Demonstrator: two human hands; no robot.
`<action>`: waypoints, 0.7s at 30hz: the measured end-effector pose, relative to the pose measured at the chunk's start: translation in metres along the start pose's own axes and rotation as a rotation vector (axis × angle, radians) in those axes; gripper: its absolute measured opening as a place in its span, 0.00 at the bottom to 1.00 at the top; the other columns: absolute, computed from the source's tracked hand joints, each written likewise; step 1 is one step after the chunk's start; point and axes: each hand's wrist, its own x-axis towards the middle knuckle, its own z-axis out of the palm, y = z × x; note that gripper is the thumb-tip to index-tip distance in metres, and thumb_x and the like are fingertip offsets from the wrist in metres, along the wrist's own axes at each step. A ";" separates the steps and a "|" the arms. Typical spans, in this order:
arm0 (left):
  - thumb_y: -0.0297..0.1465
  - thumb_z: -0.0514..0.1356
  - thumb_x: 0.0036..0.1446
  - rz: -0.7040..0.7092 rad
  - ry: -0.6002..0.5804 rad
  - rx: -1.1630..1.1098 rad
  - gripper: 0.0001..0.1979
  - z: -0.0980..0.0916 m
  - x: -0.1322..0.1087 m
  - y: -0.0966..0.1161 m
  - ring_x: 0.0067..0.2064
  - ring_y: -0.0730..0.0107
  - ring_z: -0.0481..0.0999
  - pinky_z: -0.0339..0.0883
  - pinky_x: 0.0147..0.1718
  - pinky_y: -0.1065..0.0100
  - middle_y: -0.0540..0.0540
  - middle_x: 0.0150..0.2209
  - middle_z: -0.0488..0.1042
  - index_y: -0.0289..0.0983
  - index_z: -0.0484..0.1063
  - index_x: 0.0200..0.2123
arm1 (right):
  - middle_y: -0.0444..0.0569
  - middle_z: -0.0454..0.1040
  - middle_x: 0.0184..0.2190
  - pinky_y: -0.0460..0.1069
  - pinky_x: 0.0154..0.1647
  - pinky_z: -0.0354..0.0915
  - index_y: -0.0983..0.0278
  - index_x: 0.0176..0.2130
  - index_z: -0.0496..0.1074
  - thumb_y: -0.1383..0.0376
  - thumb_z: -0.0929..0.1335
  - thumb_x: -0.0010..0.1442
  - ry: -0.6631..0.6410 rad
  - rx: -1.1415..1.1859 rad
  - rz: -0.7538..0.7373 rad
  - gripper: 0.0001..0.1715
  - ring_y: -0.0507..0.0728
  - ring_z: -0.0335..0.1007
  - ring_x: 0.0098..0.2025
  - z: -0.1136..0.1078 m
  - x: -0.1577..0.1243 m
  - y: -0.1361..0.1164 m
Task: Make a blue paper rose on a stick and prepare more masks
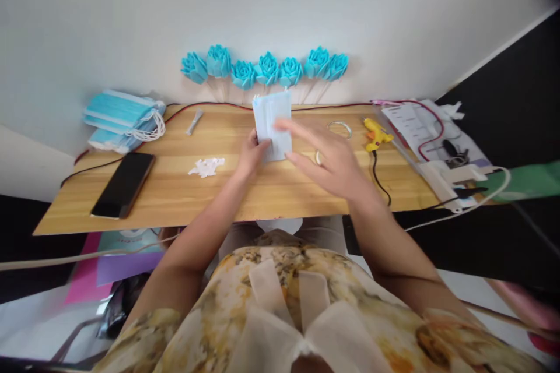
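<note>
A pale blue face mask (275,122), its ear loops not visible, is held upright over the middle of the table. My left hand (254,154) grips its lower left edge, thumb in front. My right hand (330,160), slightly blurred, has its fingers stretched out and apart. Its index fingertip overlaps the front of the mask; whether it touches I cannot tell. A small heap of white scraps (207,167) lies left of my left hand. Several blue flowers (268,68) on thin stems lean against the wall behind the mask.
At the left are a stack of blue masks (120,113) and a black phone (123,185). A bundle of small strips (194,122) lies nearby. To the right are a wire ring (340,130), a yellow glue gun (376,134), papers (415,128) and a power strip (441,186) with cables.
</note>
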 end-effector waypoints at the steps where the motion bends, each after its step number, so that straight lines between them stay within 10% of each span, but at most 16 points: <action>1: 0.30 0.64 0.57 0.002 -0.007 -0.027 0.17 0.001 0.000 0.001 0.51 0.56 0.80 0.73 0.54 0.55 0.40 0.50 0.81 0.35 0.71 0.51 | 0.48 0.70 0.68 0.71 0.77 0.52 0.51 0.66 0.71 0.54 0.74 0.62 0.037 -0.022 -0.020 0.35 0.72 0.58 0.74 -0.005 0.008 0.013; 5: 0.36 0.70 0.51 -0.018 -0.002 -0.098 0.23 0.003 -0.001 0.005 0.53 0.55 0.79 0.72 0.55 0.58 0.40 0.50 0.81 0.36 0.72 0.49 | 0.58 0.59 0.74 0.73 0.73 0.56 0.55 0.75 0.54 0.45 0.75 0.57 0.132 0.106 0.067 0.57 0.72 0.56 0.75 0.000 0.030 0.077; 9: 0.40 0.72 0.47 -0.052 -0.058 -0.065 0.24 0.007 -0.004 0.005 0.51 0.56 0.79 0.71 0.54 0.59 0.41 0.47 0.81 0.36 0.72 0.46 | 0.58 0.73 0.64 0.65 0.69 0.64 0.60 0.66 0.68 0.45 0.77 0.52 0.020 0.289 0.079 0.49 0.69 0.68 0.68 0.013 0.038 0.117; 14: 0.41 0.71 0.47 -0.103 -0.056 0.069 0.23 0.011 -0.008 0.007 0.45 0.58 0.79 0.72 0.49 0.59 0.41 0.43 0.82 0.36 0.74 0.43 | 0.52 0.82 0.41 0.57 0.50 0.72 0.64 0.40 0.78 0.53 0.72 0.59 -0.020 0.206 0.167 0.17 0.63 0.78 0.46 0.028 0.039 0.124; 21: 0.44 0.69 0.47 -0.080 0.108 0.207 0.22 0.000 -0.012 0.018 0.40 0.60 0.78 0.72 0.41 0.63 0.45 0.39 0.81 0.35 0.76 0.41 | 0.51 0.83 0.43 0.51 0.46 0.69 0.67 0.48 0.79 0.52 0.67 0.67 -0.079 0.042 0.017 0.23 0.61 0.79 0.45 0.021 0.024 0.100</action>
